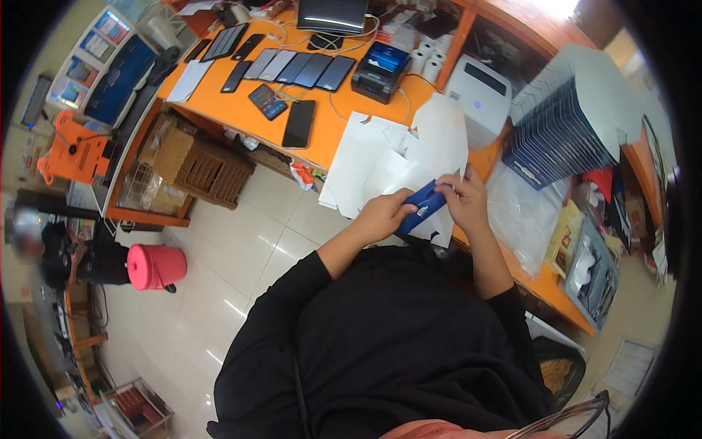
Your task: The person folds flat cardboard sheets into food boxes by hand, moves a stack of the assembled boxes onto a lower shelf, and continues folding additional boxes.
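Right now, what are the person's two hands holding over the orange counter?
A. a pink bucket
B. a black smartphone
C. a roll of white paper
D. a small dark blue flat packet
D: the left hand and right hand grip the ends of a small dark blue flat packet above white sheets on the orange counter.
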Available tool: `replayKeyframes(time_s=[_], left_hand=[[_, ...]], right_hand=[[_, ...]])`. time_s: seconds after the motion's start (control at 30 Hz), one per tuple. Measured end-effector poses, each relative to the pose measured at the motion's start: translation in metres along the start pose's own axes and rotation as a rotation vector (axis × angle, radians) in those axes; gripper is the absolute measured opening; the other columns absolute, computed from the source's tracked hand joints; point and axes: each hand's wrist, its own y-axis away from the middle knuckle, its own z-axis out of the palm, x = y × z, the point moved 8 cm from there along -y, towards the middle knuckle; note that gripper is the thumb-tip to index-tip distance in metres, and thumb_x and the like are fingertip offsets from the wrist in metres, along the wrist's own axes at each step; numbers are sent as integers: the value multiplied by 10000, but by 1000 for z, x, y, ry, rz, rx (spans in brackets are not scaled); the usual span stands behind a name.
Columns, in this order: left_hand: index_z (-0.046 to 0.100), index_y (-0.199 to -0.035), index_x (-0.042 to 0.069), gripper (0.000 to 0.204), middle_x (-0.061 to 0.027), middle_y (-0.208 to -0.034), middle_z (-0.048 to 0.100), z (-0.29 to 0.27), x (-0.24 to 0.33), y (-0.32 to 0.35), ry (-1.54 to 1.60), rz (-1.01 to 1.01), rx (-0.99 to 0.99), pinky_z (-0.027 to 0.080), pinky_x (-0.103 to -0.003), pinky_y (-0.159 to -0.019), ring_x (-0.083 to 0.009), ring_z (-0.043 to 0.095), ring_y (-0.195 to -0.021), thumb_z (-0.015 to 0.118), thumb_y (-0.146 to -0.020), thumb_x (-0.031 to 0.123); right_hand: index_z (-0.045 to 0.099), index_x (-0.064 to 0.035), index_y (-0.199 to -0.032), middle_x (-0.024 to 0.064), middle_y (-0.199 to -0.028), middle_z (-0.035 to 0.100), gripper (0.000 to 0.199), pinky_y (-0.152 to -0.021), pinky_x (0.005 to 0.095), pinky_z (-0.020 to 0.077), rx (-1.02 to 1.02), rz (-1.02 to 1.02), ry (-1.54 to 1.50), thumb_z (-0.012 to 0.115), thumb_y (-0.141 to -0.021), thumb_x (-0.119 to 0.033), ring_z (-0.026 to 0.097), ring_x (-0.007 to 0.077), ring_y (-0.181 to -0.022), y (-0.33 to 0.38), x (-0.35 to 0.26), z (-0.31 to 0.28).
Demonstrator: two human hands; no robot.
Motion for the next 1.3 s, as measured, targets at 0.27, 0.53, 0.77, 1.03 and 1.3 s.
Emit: replayKeyframes(time_s=[0.27,0.53,0.77,1.03,1.3], left_hand=[[568,-1021,68,281,-181,-829,626,-6,19,-7,-52,75,-87,453,-429,-695,-360,606,-788,483,-908,311],[566,-949,27,284,-184,-793,610,10,7,-12,122,6,-173,438,-413,-693,-340,591,-756,427,-939,274],[570,-1006,30,289,-183,-818,611,13,8,-11,222,20,-79,437,-411,-709,-331,588,-775,403,-951,260],[573,-961,25,301,-116,-750,582,26,7,-9,322,42,-279,433,-351,-670,-229,550,-691,393,-963,266],[574,-1000,38,261,-89,-899,606,38,17,21,429,42,-358,419,-311,-804,-174,546,-830,429,-958,251]], right_hand=[[627,-92,-759,80,-718,506,76,-548,339,456,-188,-316,445,665,-702,-57,561,250,-621,9,-48,17],[605,-63,-768,101,-718,508,88,-531,355,452,-7,-197,374,634,-700,-16,557,280,-602,11,-47,4],[578,-51,-774,105,-725,496,100,-573,367,456,-326,-320,366,622,-701,1,560,291,-652,16,-49,18],[534,-1,-721,125,-732,490,78,-569,379,455,-269,-269,316,612,-713,-1,552,310,-645,25,-44,14],[525,3,-703,115,-707,467,120,-551,343,435,-397,-260,205,644,-700,13,526,285,-614,49,-53,14]])
